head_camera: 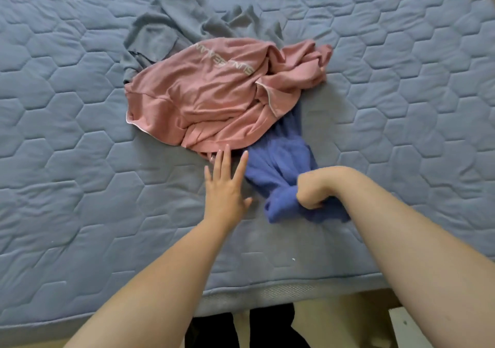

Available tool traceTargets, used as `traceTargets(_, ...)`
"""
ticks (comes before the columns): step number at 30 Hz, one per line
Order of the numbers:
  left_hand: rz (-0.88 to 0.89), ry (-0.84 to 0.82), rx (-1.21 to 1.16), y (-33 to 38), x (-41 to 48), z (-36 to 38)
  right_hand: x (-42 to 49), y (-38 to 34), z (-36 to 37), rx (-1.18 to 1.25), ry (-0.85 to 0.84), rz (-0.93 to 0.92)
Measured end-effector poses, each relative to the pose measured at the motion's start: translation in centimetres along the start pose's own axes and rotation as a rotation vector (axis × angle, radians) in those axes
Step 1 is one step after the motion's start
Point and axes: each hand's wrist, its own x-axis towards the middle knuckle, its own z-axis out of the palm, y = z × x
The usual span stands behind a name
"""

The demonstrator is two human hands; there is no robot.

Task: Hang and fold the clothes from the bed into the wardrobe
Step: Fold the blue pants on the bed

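Across the quilted bed (80,106), right hand (312,192) clenches the blue garment (278,165); left hand (223,184), flat and released, should pin the pink shirt (203,101) while it slides free.

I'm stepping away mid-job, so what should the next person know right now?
Left grip: fingers straight, spread over the bed, tips at the pink top's near edge.
Right grip: holds the blue garment, whose far end lies under the pink top.
Grey garment lies behind, partly under it.
Done: nothing folded or hung in view.
To do: all three; wardrobe out of view.
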Motion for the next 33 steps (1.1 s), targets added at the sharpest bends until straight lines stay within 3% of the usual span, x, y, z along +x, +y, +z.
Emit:
traceTargets(2,0.06,-0.041,0.105,0.3,0.7,-0.7,-1.3,1.1,0.5,-0.102,-0.094,0.116)
traceTargets(3,0.092,-0.079,0.165,0.4,1.0,-1.0,-1.4,1.6,1.0,-0.068,0.024,0.175)
traceTargets(6,0.116,-0.185,0.27,0.8,1.7,-1.5,1.0,2.5,2.7,0.174,0.808,0.197)
traceTargets(7,0.105,-0.183,0.289,0.8,2.1,-1.5,2.1,2.4,3.0,0.224,0.954,0.138)
traceTargets(8,0.097,-0.173,0.308,0.8,2.6,-1.6,3.1,2.1,2.9,0.256,0.968,0.081)
traceTargets(13,0.092,-0.163,0.373,-0.3,5.5,-1.9,8.3,0.4,1.9,0.41,0.596,0.056)
traceTargets(21,0.001,-0.387,0.38,0.7,6.8,-0.9,12.4,0.9,0.9,0.621,0.543,0.137)
traceTargets(24,-0.023,-0.449,0.3,0.8,7.5,-2.0,10.5,2.7,-0.1,0.705,0.654,0.071)
traceTargets(27,-0.065,-0.45,0.194,1.7,8.6,-3.8,6.3,3.9,-1.7,0.989,0.899,-0.04)
traceTargets(33,0.029,-0.236,-0.031,7.3,10.9,-10.4,-5.5,4.9,-7.3,1.029,1.215,-0.241)
